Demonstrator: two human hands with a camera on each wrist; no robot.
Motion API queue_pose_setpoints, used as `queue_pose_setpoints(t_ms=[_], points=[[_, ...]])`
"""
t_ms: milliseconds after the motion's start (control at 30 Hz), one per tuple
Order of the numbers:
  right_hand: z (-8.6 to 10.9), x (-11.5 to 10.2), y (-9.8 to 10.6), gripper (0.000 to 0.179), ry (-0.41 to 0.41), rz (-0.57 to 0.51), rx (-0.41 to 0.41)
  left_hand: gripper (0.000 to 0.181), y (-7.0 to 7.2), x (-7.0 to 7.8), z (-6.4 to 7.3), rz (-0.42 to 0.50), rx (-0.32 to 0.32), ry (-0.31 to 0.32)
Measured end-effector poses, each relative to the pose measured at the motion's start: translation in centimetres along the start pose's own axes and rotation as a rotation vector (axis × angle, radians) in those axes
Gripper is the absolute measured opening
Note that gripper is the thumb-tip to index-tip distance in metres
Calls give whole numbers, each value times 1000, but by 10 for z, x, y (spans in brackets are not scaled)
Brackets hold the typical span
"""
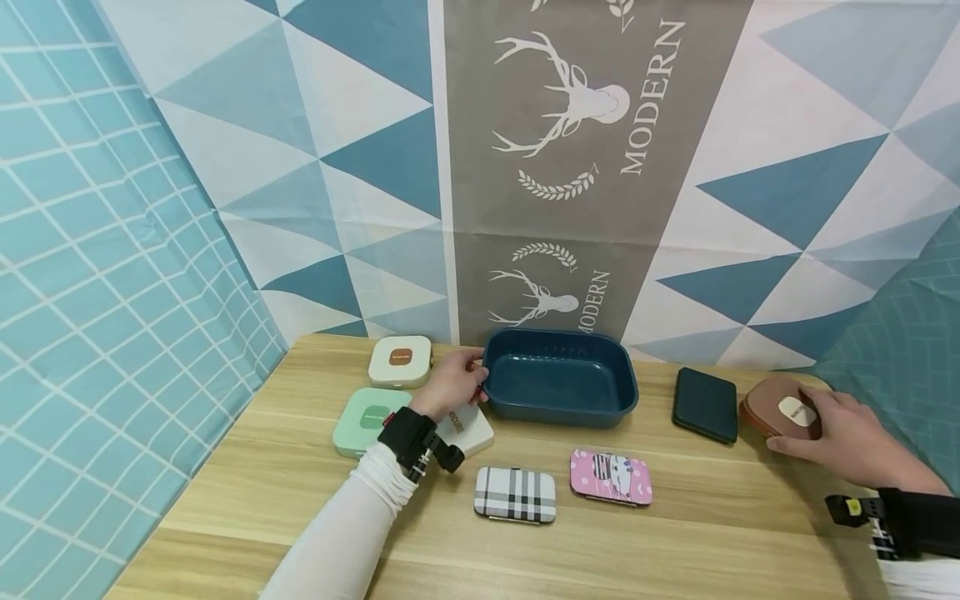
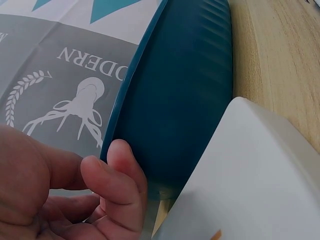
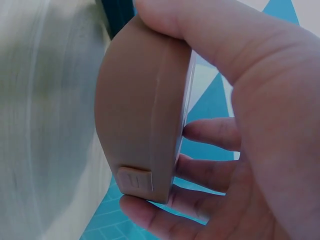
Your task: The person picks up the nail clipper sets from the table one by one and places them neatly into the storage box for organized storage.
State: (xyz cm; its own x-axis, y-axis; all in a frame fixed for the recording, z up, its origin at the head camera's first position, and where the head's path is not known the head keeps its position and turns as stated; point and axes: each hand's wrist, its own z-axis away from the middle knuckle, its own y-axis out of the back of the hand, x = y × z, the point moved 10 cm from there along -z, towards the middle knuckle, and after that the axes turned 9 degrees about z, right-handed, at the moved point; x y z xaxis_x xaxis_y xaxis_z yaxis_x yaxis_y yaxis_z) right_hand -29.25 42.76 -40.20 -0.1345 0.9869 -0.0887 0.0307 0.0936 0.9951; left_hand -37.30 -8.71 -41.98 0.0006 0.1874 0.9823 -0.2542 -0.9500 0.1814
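A dark blue rectangular basin (image 1: 558,414) stands against the back wall. My left hand (image 1: 454,382) is at its left end, fingers bent at the rim; in the left wrist view the fingertips (image 2: 122,155) touch the outer wall. At the far right, my right hand (image 1: 851,437) holds a brown rounded case (image 1: 776,400) with a cream label. The right wrist view shows the case (image 3: 135,110) tilted on edge, between thumb and fingers, its small clasp facing the camera. Under the left hand lies a white case (image 1: 471,431), partly covered.
A cream case (image 1: 400,375) and a mint green case (image 1: 360,417) lie left of the basin. In front are a plaid tin (image 1: 514,494) and a pink cat tin (image 1: 611,477). Near the right hand is a dark flat case (image 1: 705,404). Patterned cloth covers the walls behind the wooden table (image 1: 637,558).
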Motion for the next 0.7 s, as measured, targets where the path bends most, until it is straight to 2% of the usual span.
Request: queue_pose_setpoints(t_ms=[700], points=[[-2,-21,16,114,37,7,64,48,1,-1,0,2,7,10]])
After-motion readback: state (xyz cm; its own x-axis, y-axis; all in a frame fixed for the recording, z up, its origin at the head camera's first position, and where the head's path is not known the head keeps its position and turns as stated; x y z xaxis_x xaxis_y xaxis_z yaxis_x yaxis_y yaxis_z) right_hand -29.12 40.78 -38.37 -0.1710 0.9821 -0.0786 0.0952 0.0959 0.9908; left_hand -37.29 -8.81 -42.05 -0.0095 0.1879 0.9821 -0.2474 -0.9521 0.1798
